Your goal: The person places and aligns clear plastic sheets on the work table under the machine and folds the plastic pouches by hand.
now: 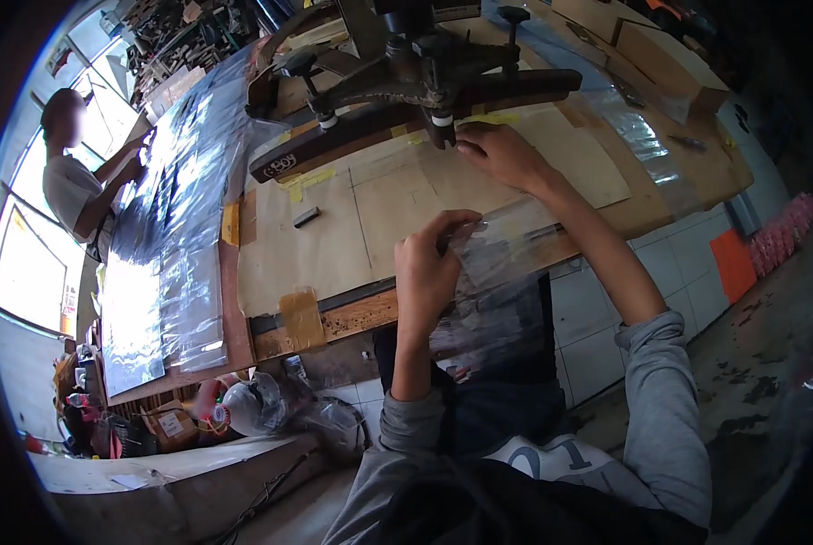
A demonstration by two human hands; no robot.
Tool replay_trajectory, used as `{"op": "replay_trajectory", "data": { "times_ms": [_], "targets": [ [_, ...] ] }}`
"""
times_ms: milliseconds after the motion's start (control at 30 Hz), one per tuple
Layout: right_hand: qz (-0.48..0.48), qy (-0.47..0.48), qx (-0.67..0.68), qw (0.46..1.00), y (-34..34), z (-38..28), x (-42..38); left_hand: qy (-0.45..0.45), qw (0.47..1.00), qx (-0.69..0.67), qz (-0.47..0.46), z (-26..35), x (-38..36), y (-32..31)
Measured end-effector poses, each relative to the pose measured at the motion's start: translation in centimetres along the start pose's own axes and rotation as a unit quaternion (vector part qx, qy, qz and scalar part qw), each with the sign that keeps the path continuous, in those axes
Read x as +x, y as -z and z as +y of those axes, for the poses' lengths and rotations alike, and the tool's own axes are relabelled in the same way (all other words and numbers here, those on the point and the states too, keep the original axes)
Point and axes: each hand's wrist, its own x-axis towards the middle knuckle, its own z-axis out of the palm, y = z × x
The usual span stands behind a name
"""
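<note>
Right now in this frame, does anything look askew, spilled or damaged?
Nothing looks clearly broken. The small dark block lies at a slant on the pale board, and dark patches mark the floor at right; whether spill or wear, I can't tell.

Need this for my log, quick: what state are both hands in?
Left hand: closed, pinching clear plastic.
Right hand: fingers curled near the dark bar; whether it holds anything cannot be told.

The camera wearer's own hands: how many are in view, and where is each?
2. The left hand pinches clear plastic by the front edge of the tan board; the right hand is over the board, beside the dark bar. Some fingers are hidden.
</note>
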Motion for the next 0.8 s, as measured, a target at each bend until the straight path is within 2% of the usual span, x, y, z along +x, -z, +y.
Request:
{"op": "replay_trajectory", "data": {
  "times_ms": [100,200,333,400,533,600,733,800],
  "targets": [
    [-0.008,-0.014,0.001,1.000,0.0,0.1,0.0,0.012,1.000,0.004,-0.005,0.2,-0.1,0.0],
    [0.011,0.005,-0.020,1.000,0.1,-0.3,-0.1,-0.029,0.999,0.013,0.007,-0.5,-0.1,-0.1],
    [0.019,0.007,-0.029,0.999,0.4,-0.7,-0.3,0.010,1.000,0.010,0.000,-0.1,-0.2,0.0],
    [0.039,0.035,-0.053,0.997,0.2,-0.5,-0.2,0.031,1.000,0.001,-0.005,0.1,-0.2,0.0],
    [0.088,0.087,-0.092,0.988,0.0,-0.3,-0.2,0.012,1.000,0.013,0.004,0.1,-0.2,-0.1],
    [0.067,0.061,-0.091,0.992,0.3,-0.6,-0.3,-0.002,1.000,0.013,0.009,0.0,-0.2,-0.2],
    [0.022,-0.010,-0.075,0.997,0.9,-1.2,-0.9,0.026,1.000,0.013,-0.002,0.5,-0.3,0.0],
    [0.020,-0.014,-0.044,0.999,1.1,-1.2,-1.4,0.019,1.000,0.013,-0.001,0.5,-0.4,0.0]
  ]
}}
